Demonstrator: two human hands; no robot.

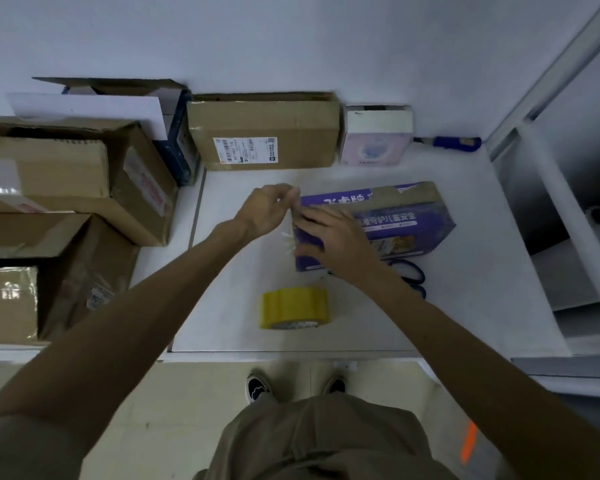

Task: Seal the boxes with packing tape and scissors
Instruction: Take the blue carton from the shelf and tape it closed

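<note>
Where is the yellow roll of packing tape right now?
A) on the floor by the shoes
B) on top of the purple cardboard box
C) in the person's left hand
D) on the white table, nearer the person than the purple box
D: the yellow roll of packing tape sits on the white table, on the person's side of the purple cardboard box and apart from it.

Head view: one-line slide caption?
Left hand pinches clear tape on the purple box, right hand presses it; tape roll and scissors lie nearby.
</note>
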